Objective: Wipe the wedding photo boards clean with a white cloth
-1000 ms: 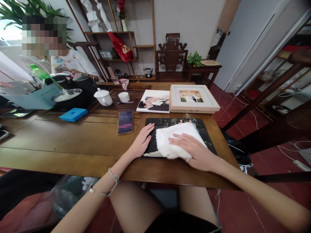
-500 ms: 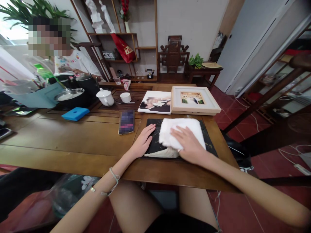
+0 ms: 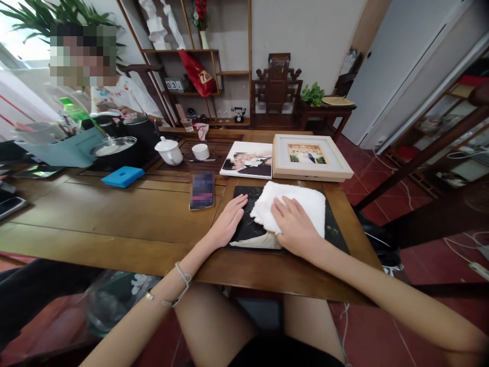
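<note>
The right hand (image 3: 296,224), fingers loosely spread, lies on a white fluffy cloth (image 3: 313,208) atop the dark rectangular photo panel (image 3: 249,227); the left hand (image 3: 229,219), fingers extended, rests on the panel's left edge.

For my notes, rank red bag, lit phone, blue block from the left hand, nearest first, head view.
1. Lit phone, just left of the left hand
2. Blue block, farther left
3. Red bag, back at the shelf

Both arms (image 3: 367,275) reach forward. The left hand (image 3: 227,221) lies flat; the right hand (image 3: 296,224) rests palm down, fingers (image 3: 280,210) slightly spread.
</note>
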Demonstrator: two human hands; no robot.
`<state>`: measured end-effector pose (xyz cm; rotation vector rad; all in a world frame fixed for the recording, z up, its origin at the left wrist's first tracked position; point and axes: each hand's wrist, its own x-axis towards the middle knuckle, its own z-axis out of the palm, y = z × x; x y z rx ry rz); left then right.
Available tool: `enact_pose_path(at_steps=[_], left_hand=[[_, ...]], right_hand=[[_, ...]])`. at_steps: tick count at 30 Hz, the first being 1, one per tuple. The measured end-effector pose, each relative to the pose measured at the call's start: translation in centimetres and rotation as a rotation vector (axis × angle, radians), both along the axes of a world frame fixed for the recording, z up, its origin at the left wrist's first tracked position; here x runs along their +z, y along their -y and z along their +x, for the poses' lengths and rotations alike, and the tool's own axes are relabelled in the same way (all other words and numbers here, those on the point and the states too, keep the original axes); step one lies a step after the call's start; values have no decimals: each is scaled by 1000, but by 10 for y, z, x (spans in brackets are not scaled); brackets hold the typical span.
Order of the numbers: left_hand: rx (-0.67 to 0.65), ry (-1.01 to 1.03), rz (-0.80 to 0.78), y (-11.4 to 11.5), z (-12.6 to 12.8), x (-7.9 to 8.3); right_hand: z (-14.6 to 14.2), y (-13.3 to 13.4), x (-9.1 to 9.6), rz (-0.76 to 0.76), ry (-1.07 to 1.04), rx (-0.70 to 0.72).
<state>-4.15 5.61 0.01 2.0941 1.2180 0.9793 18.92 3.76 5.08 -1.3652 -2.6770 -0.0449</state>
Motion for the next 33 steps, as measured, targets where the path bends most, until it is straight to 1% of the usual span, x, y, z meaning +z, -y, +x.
enact_pose_path(at_steps=[3, 5, 7, 8, 10, 13, 15, 18, 20, 22, 25, 28, 30, 33], left_hand=[[2, 8, 3, 0, 0, 0], [6, 22, 10, -1, 0, -1], [13, 24, 17, -1, 0, -1], [11, 18, 19, -1, 0, -1], [2, -3, 20, 0, 0, 0], [-6, -29, 31, 1, 1, 1], [-12, -45, 45, 1, 0, 1], [-32, -65, 60, 1, -1, 2], [-38, -66, 68, 1, -1, 2], [-37, -67, 72, 0, -2, 1], [-23, -77, 61, -1, -2, -2], [-8, -87, 47, -2, -3, -4], [-7, -84, 46, -2, -3, -4], [-14, -73, 51, -1, -2, -2]], right_hand=[[-23, 32, -2, 19, -4, 182], [-31, 52, -2, 12, -30, 297], [-27, 59, -1, -43, -75, 354], [-22, 57, 0, -84, -108, 357], [-5, 43, 2, -138, -186, 307], [20, 6, 4, -104, -288, 146], [28, -20, 6, -100, -350, 71], [22, -51, 11, -149, -413, 35], [7, -66, 16, -178, -419, 38], [-13, -79, 22, -221, -426, 72], [-42, -94, 29, -293, -425, 145], [-57, -100, 32, -315, -408, 179], [-54, -99, 29, -306, -412, 174], [-31, -93, 22, -276, -430, 143]])
